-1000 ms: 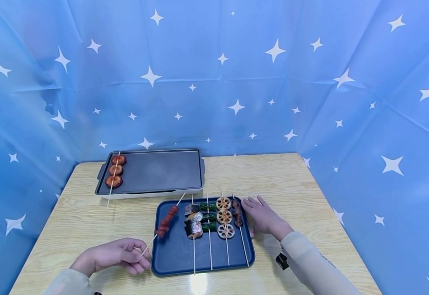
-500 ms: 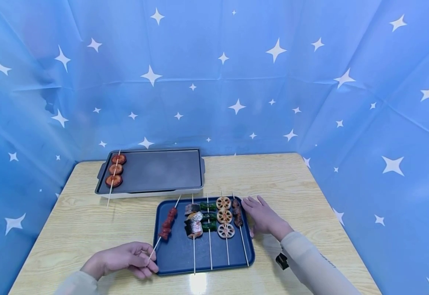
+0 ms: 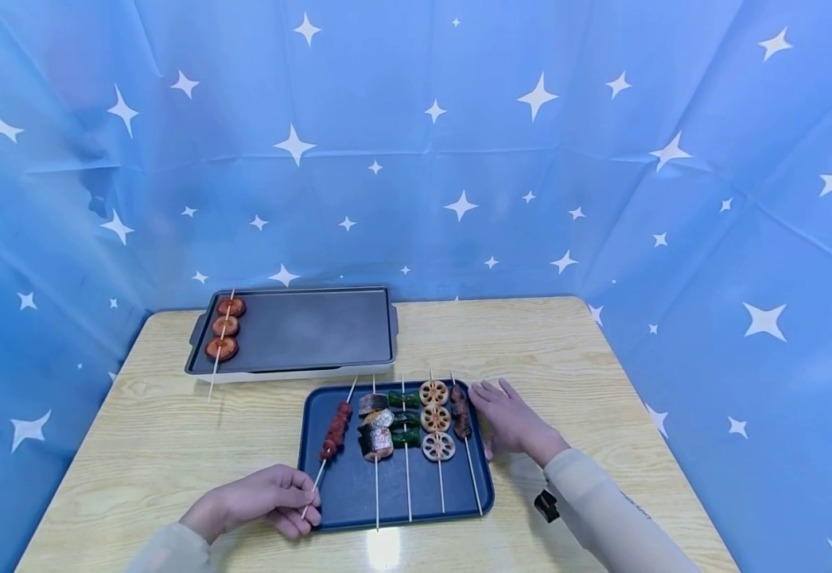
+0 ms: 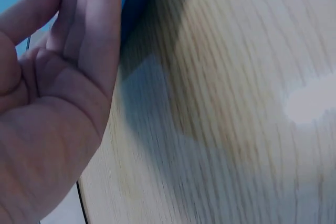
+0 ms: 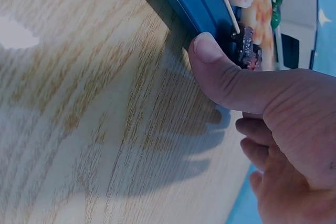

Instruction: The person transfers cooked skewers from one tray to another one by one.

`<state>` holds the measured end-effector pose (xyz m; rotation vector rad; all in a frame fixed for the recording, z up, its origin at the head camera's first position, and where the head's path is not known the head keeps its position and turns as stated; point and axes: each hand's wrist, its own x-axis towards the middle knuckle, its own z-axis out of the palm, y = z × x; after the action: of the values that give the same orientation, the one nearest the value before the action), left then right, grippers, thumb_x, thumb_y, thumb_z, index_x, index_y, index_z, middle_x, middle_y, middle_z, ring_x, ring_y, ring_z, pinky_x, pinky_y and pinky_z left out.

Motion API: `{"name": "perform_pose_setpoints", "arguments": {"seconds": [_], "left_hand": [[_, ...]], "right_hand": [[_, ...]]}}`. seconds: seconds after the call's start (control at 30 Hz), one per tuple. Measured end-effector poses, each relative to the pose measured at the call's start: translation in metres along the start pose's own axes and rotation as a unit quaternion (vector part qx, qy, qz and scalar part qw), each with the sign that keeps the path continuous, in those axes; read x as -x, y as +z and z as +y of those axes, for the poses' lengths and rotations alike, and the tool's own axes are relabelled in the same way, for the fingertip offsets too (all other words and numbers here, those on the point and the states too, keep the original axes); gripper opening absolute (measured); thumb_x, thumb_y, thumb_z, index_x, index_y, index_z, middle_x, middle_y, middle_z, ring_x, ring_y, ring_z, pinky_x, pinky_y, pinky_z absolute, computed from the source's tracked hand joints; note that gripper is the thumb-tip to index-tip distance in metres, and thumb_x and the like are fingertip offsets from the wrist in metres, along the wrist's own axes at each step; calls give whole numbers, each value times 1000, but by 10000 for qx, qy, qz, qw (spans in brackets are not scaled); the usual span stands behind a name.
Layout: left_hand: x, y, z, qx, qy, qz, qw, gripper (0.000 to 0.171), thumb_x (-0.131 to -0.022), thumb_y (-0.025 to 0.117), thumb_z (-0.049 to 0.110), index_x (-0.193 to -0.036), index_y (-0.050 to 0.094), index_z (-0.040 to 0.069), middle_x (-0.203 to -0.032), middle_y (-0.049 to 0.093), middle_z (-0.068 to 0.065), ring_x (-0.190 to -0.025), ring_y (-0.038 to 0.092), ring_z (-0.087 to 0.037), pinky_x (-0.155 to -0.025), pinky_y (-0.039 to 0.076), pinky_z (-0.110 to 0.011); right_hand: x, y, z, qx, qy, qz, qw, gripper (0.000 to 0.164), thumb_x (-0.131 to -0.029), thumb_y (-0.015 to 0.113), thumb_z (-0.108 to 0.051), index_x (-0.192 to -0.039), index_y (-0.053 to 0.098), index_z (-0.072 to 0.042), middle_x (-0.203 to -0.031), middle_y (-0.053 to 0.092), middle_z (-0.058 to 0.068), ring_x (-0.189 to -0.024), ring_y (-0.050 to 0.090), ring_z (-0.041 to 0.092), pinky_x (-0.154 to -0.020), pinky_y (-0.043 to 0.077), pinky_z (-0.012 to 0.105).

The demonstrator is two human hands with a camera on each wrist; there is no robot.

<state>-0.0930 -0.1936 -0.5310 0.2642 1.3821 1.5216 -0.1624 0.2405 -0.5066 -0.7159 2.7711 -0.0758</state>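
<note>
My left hand pinches the bare lower end of a skewer of red meat chunks, which slants over the left side of a blue tray. At the tray's right edge, my right hand rests with fingers extended; in the right wrist view its thumb touches the tray's rim. Between them on the tray lie a fish-piece skewer, a green pepper skewer, a lotus root skewer and a brown meat skewer. The left fingertips are partly cut off in the left wrist view.
Behind the tray to the left stands a dark rectangular griddle pan. A skewer of round mushroom-like slices lies on its left end, the stick jutting over the front rim. A blue star-patterned curtain surrounds the wooden table.
My left hand has moved to the right with the red meat skewer, bringing it further over the tray and more upright in view. The right hand has stayed in place.
</note>
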Motion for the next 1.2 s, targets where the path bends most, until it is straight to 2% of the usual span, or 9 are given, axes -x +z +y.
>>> {"name": "perform_pose_setpoints", "arguments": {"seconds": [0.17, 0.47, 0.73, 1.0, 1.2], "left_hand": [[-6, 6, 0, -104, 38, 300, 9995, 29, -99, 53, 14, -115, 58, -10, -96, 74, -6, -78, 71, -6, -68, 60, -21], [-17, 11, 3, -427, -113, 677, 9967, 30, -95, 59, 15, -112, 64, -9, -94, 74, -7, -73, 68, -5, -65, 60, -20], [-27, 23, 6, -539, -65, 938, 9941, 24, -91, 64, 11, -104, 64, -9, -90, 74, -11, -66, 68, -6, -60, 59, -21], [-35, 33, 9, -794, -207, 1274, 9884, 24, -91, 66, 15, -103, 70, -5, -78, 72, -3, -62, 66, -4, -57, 58, -19], [-41, 37, 9, -994, -224, 1452, 9841, 22, -91, 66, 14, -100, 71, -5, -75, 72, -3, -59, 65, -4, -55, 58, -20]], "right_hand": [[0, -1, 0, -28, 21, -20, 10000, 102, -62, 88, -22, -146, 38, 5, -153, 37, 22, -145, 30, 39, -123, 15, 55], [-1, -2, 1, -51, 27, -30, 10000, 102, -62, 88, -22, -146, 37, 5, -153, 37, 23, -145, 30, 40, -123, 15, 56], [-1, -3, 2, -91, 32, -53, 9999, 104, -62, 88, -24, -147, 37, 5, -154, 36, 22, -145, 30, 39, -123, 14, 55], [-1, -3, 1, -100, -11, -26, 9999, 103, -61, 88, -23, -147, 37, 5, -154, 36, 23, -145, 30, 40, -123, 14, 55], [0, -3, 0, -105, -19, -20, 9999, 103, -61, 88, -22, -146, 37, 5, -153, 37, 23, -145, 30, 40, -123, 14, 56]]}}
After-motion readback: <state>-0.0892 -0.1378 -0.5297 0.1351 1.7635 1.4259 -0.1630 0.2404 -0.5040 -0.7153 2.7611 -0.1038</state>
